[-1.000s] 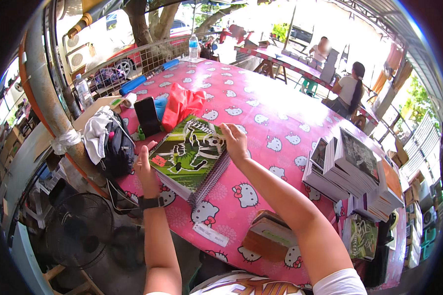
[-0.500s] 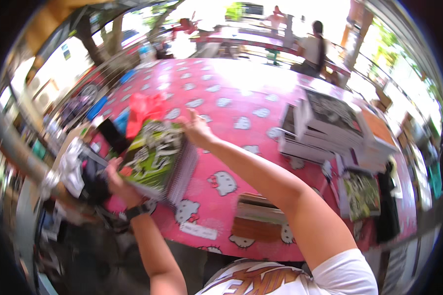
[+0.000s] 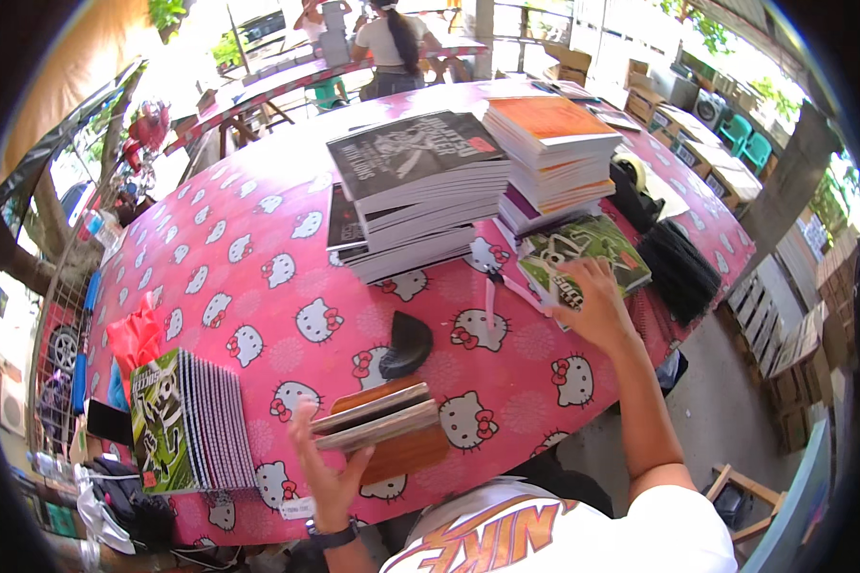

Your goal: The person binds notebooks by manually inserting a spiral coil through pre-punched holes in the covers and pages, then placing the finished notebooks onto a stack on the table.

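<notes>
My left hand [image 3: 330, 477] is open, its fingers spread beside a brown wooden block [image 3: 406, 456] with layered edges near the table's front edge. Nothing shows in its grasp. My right hand [image 3: 597, 310] reaches over a green soccer-themed book [image 3: 592, 250], fingers stretched across its cover and thumb apart near its front edge. To the left stands a neat stack of green spiral-bound notebooks [image 3: 215, 425], its bindings facing right. A dark half-round object [image 3: 406, 346] lies behind the wooden block. Pink-handled scissors [image 3: 521, 291] seem to lie left of the green book.
Tall piles of black-covered books [image 3: 420, 162] and orange-covered books [image 3: 554, 124] stand behind my right hand. A folded black cloth [image 3: 678, 272] lies to the right. A black phone [image 3: 108, 422] and red plastic [image 3: 136, 336] sit by the notebooks. People sit at a far table.
Both hands have let go of the green notebook stack, which now stands on the left. My right hand has moved right to the green book. The view has swung right.
</notes>
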`<action>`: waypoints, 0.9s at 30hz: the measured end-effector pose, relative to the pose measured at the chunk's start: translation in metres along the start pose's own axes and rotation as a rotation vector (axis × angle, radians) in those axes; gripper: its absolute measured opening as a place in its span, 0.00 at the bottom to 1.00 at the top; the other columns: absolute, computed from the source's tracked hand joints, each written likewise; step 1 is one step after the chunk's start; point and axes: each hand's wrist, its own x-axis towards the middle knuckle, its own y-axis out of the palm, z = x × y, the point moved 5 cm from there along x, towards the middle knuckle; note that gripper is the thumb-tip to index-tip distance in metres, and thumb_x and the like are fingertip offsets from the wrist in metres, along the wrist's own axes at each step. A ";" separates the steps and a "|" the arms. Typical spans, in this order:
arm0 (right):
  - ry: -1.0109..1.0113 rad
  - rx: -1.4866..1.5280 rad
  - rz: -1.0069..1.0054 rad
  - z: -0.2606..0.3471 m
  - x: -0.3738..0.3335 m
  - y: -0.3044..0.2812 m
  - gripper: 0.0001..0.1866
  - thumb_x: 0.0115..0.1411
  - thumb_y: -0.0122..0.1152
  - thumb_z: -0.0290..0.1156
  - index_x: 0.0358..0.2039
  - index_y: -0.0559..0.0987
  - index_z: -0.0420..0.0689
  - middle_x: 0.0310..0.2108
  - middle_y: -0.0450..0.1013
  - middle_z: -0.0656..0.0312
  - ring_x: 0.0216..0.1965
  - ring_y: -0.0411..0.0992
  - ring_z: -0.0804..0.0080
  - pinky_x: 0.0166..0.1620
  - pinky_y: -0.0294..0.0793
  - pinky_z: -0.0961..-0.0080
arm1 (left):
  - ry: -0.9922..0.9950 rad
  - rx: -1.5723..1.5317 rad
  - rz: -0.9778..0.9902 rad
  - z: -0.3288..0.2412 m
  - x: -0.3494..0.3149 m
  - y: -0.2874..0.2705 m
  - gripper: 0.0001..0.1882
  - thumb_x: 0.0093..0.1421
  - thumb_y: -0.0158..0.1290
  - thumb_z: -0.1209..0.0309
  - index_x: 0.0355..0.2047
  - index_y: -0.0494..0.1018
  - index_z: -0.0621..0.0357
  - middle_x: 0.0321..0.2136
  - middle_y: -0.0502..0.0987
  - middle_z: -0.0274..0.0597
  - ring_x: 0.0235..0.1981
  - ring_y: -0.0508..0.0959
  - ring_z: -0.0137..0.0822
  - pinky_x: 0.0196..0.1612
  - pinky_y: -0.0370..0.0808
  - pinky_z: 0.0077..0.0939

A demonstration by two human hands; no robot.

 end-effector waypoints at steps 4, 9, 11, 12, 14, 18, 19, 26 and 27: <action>0.062 -0.225 -0.011 -0.014 -0.026 -0.004 0.13 0.48 0.61 0.25 0.36 0.78 0.41 0.34 0.74 0.51 0.40 0.71 0.55 0.43 0.70 0.64 | -0.191 -0.057 0.219 -0.005 0.009 0.027 0.33 0.46 0.61 0.56 0.49 0.67 0.61 0.46 0.69 0.45 0.48 0.69 0.39 0.51 0.63 0.33; 0.137 0.133 -0.066 0.011 -0.016 -0.027 0.14 0.49 0.57 0.23 0.38 0.78 0.38 0.29 0.75 0.49 0.30 0.75 0.54 0.35 0.74 0.64 | -0.254 -0.348 0.129 -0.049 0.026 0.015 0.30 0.50 0.59 0.53 0.44 0.71 0.65 0.45 0.71 0.48 0.46 0.72 0.41 0.48 0.70 0.33; -0.030 0.257 -0.099 0.063 -0.016 -0.034 0.14 0.50 0.56 0.23 0.39 0.78 0.39 0.30 0.75 0.50 0.30 0.75 0.55 0.34 0.75 0.65 | -0.506 -0.635 0.294 -0.071 0.028 0.032 0.38 0.50 0.59 0.49 0.52 0.64 0.68 0.49 0.68 0.50 0.49 0.71 0.40 0.48 0.71 0.31; -0.131 0.292 -0.088 0.090 -0.016 -0.035 0.14 0.49 0.56 0.23 0.39 0.78 0.39 0.31 0.76 0.51 0.31 0.75 0.56 0.33 0.75 0.66 | -0.586 -0.946 0.372 -0.088 0.034 0.048 0.42 0.50 0.59 0.49 0.55 0.59 0.67 0.51 0.67 0.49 0.50 0.70 0.39 0.48 0.71 0.31; -0.413 0.404 -0.026 0.132 -0.025 -0.020 0.19 0.47 0.57 0.24 0.43 0.76 0.43 0.35 0.76 0.56 0.34 0.76 0.61 0.35 0.77 0.69 | -0.661 -1.256 0.446 -0.105 0.040 0.066 0.47 0.49 0.60 0.49 0.59 0.53 0.67 0.52 0.66 0.49 0.51 0.69 0.38 0.48 0.71 0.30; -0.412 0.471 -0.009 0.170 -0.029 -0.006 0.19 0.46 0.61 0.28 0.42 0.76 0.42 0.41 0.74 0.55 0.38 0.75 0.62 0.38 0.77 0.70 | -0.514 -1.061 0.278 -0.091 0.042 0.059 0.40 0.53 0.60 0.62 0.59 0.50 0.65 0.51 0.66 0.45 0.50 0.69 0.34 0.48 0.71 0.29; -0.446 0.496 0.022 0.177 -0.030 -0.005 0.20 0.46 0.63 0.30 0.42 0.76 0.42 0.41 0.74 0.56 0.38 0.74 0.62 0.39 0.77 0.70 | -0.484 -0.928 0.256 -0.086 0.041 0.055 0.37 0.54 0.59 0.67 0.58 0.51 0.64 0.51 0.67 0.44 0.49 0.69 0.33 0.48 0.70 0.27; -0.269 0.536 -0.224 0.121 0.006 0.000 0.30 0.42 0.72 0.29 0.48 0.72 0.42 0.46 0.71 0.58 0.45 0.69 0.59 0.51 0.67 0.64 | -0.325 -0.661 0.028 -0.056 0.068 0.007 0.16 0.58 0.54 0.77 0.47 0.67 0.65 0.41 0.74 0.39 0.40 0.73 0.27 0.46 0.69 0.22; 0.154 0.910 -0.106 0.082 0.011 0.034 0.30 0.43 0.69 0.21 0.49 0.70 0.42 0.47 0.69 0.60 0.43 0.69 0.69 0.48 0.70 0.69 | -0.225 -0.684 -0.015 -0.055 0.070 0.002 0.18 0.57 0.55 0.76 0.48 0.67 0.66 0.41 0.74 0.39 0.41 0.73 0.27 0.46 0.68 0.22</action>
